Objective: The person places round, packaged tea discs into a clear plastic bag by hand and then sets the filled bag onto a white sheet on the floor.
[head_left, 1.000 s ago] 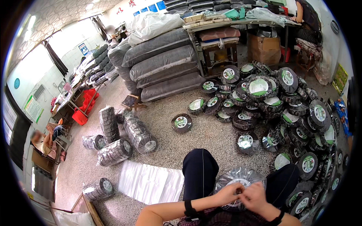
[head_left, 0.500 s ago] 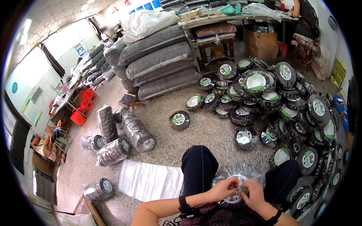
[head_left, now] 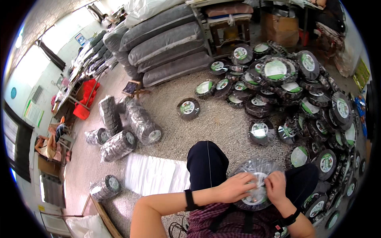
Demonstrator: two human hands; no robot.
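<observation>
Film-wrapped disc (head_left: pixel 254 164) is lying between the thighs (head_left: pixel 208 166); left hand (head_left: pixel 237 186) is resting on it, fingers bent, right hand (head_left: pixel 276 185) curling at the film (head_left: pixel 260 193); grip of either cannot be told. Disc pile (head_left: pixel 276 70) is crowding the right; plastic sheets (head_left: pixel 154 174) are lying left. Versus the earlier frame, hands are standing farther apart. Speckled floor (head_left: pixel 222 125) is stretching ahead to a lone disc (head_left: pixel 188 108).
</observation>
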